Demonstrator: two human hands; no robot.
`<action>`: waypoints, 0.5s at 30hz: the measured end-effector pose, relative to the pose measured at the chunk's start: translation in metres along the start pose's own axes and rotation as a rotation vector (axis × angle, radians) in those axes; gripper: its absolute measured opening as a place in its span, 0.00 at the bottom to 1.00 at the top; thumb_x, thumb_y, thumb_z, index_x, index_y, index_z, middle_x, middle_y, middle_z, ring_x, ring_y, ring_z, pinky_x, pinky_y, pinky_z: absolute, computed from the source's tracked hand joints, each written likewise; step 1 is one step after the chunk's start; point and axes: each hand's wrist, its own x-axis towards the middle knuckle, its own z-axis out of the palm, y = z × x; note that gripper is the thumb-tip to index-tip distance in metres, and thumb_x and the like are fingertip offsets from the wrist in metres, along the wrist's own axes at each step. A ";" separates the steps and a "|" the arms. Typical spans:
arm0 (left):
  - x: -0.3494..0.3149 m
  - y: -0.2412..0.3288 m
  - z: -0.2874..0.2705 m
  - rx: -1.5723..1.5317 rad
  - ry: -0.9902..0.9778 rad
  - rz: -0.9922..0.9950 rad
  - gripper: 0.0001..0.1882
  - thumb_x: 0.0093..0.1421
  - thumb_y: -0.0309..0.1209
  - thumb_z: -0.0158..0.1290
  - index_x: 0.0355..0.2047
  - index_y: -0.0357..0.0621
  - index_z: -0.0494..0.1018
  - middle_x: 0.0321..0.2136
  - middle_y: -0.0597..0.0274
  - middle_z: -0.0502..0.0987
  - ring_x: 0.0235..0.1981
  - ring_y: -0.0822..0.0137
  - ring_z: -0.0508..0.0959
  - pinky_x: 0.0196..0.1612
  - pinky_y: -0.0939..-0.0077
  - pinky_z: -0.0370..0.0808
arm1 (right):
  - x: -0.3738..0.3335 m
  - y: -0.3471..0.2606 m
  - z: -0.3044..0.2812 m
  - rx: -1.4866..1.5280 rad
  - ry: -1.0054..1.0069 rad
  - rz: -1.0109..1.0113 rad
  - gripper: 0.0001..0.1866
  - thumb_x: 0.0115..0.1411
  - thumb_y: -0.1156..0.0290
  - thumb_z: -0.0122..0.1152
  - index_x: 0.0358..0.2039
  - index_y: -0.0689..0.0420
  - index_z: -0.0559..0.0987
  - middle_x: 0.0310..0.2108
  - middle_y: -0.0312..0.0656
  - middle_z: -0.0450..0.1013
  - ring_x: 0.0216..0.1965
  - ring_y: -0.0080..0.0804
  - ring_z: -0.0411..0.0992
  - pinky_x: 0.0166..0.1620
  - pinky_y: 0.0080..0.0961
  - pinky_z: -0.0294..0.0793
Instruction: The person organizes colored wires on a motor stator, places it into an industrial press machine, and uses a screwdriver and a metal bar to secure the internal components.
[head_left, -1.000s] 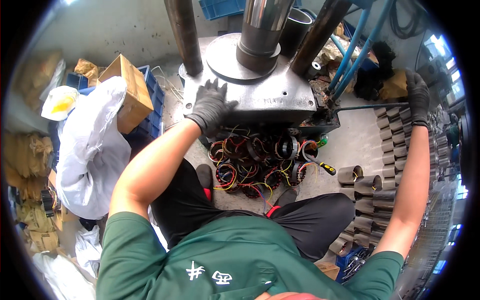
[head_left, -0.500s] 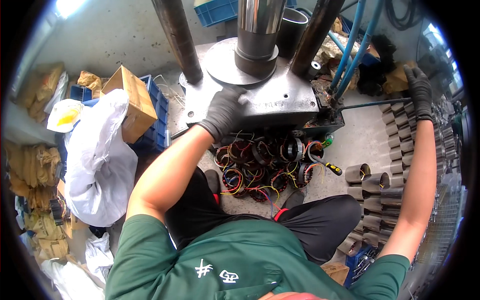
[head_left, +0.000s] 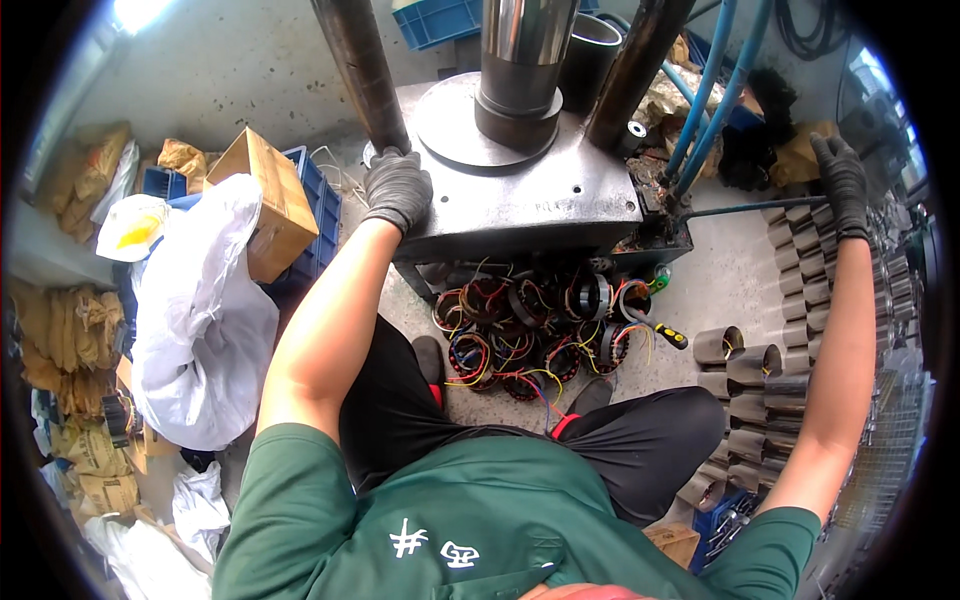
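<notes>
Gloved L hand rests on press plate, just below dark post; R hand far off to right, nr thin rod. Can't tell if either grips. Wired rings below-right of L hand; metal sleeves below R hand.

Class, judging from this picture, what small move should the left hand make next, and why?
Probably lift the left hand off the plate and lower it toward the stators: it rests by the plate's left edge, and they lie lower, just in front.

Bright sheen on steel plate, bent edges
</notes>
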 end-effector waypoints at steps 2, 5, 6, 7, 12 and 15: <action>-0.001 0.003 -0.001 0.049 -0.004 -0.016 0.18 0.63 0.38 0.54 0.51 0.48 0.81 0.52 0.45 0.77 0.56 0.44 0.76 0.59 0.52 0.73 | 0.001 0.000 0.000 0.013 0.009 -0.001 0.32 0.64 0.37 0.57 0.51 0.54 0.83 0.43 0.54 0.81 0.47 0.51 0.78 0.54 0.42 0.74; -0.006 0.007 0.005 -0.016 -0.003 0.039 0.19 0.62 0.40 0.55 0.51 0.50 0.81 0.53 0.48 0.77 0.56 0.45 0.76 0.59 0.52 0.73 | -0.002 -0.003 -0.002 0.000 0.015 -0.018 0.32 0.64 0.38 0.57 0.51 0.53 0.83 0.44 0.54 0.81 0.48 0.51 0.78 0.54 0.42 0.74; -0.012 0.012 0.006 -0.022 -0.017 0.061 0.20 0.61 0.41 0.56 0.51 0.52 0.81 0.54 0.49 0.77 0.57 0.46 0.75 0.59 0.54 0.73 | -0.004 -0.007 -0.002 0.004 0.014 -0.018 0.32 0.64 0.38 0.57 0.51 0.53 0.83 0.44 0.54 0.81 0.48 0.51 0.78 0.54 0.42 0.74; -0.019 0.018 0.007 -0.071 -0.037 0.083 0.20 0.61 0.41 0.56 0.52 0.52 0.81 0.55 0.49 0.77 0.58 0.47 0.74 0.60 0.55 0.73 | -0.005 -0.012 0.000 -0.005 0.009 -0.011 0.31 0.64 0.38 0.57 0.50 0.53 0.83 0.44 0.54 0.81 0.48 0.51 0.78 0.54 0.43 0.74; -0.058 0.063 0.010 -0.321 -0.010 0.468 0.22 0.58 0.40 0.62 0.52 0.49 0.80 0.57 0.43 0.75 0.59 0.44 0.74 0.63 0.56 0.71 | -0.010 -0.014 -0.006 -0.030 0.009 0.003 0.30 0.64 0.38 0.57 0.48 0.54 0.84 0.43 0.54 0.81 0.48 0.51 0.78 0.55 0.44 0.74; -0.081 0.086 0.007 -0.358 -0.165 0.870 0.24 0.56 0.39 0.64 0.53 0.50 0.79 0.62 0.44 0.70 0.65 0.43 0.67 0.67 0.50 0.67 | -0.013 -0.012 -0.006 -0.047 0.065 -0.052 0.30 0.65 0.39 0.57 0.46 0.54 0.85 0.40 0.54 0.81 0.47 0.51 0.78 0.54 0.44 0.74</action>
